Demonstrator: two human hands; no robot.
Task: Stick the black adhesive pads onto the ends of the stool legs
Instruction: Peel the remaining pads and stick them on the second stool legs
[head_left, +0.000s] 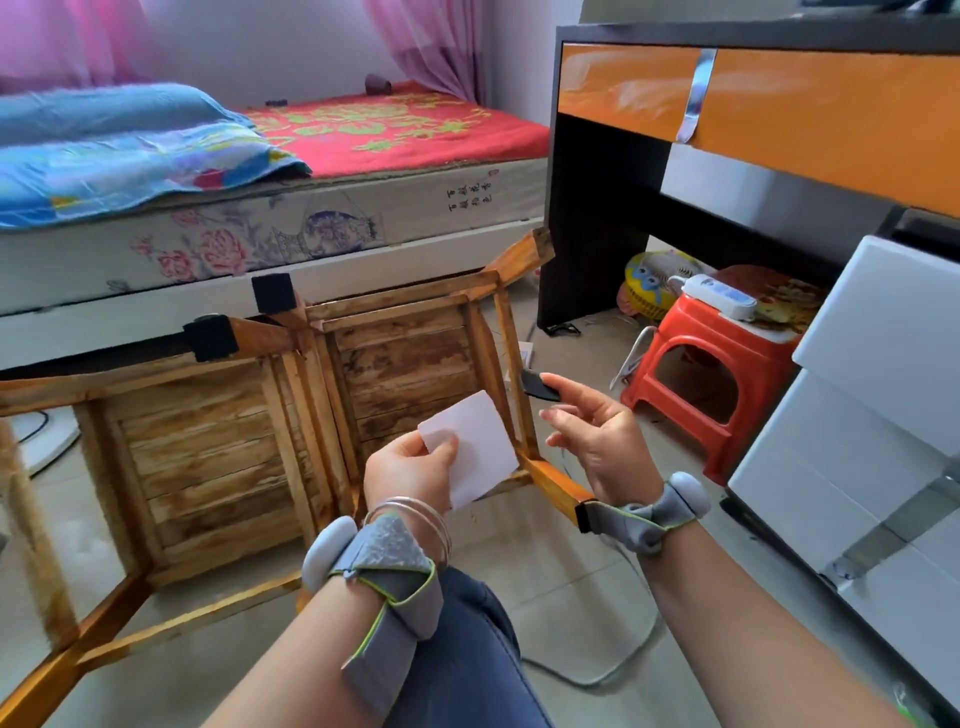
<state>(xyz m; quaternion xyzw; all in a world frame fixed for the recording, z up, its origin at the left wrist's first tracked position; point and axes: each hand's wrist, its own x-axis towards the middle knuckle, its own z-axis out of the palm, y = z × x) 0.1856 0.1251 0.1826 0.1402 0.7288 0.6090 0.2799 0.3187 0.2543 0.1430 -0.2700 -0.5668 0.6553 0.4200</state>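
Note:
Two wooden stools lie on their sides on the floor, the right stool (405, 364) and the left stool (197, 457), legs pointing up and toward me. Black pads cover the leg ends at the top middle (272, 292), the left (210, 338) and the near right (583, 517). The far right leg end (543, 244) shows bare wood. My left hand (410, 470) pinches a white backing sheet (475, 447). My right hand (592, 431) pinches a black adhesive pad (537, 385) at its fingertips, above the right stool's side rail.
A bed (260, 234) with a red cover and blue blanket runs behind the stools. A black and orange desk (727, 130) stands at right, with a red plastic stool (711, 374) beneath it and white drawers (857, 441) nearer. A cable (597, 670) lies on the tiled floor by my knee (467, 649).

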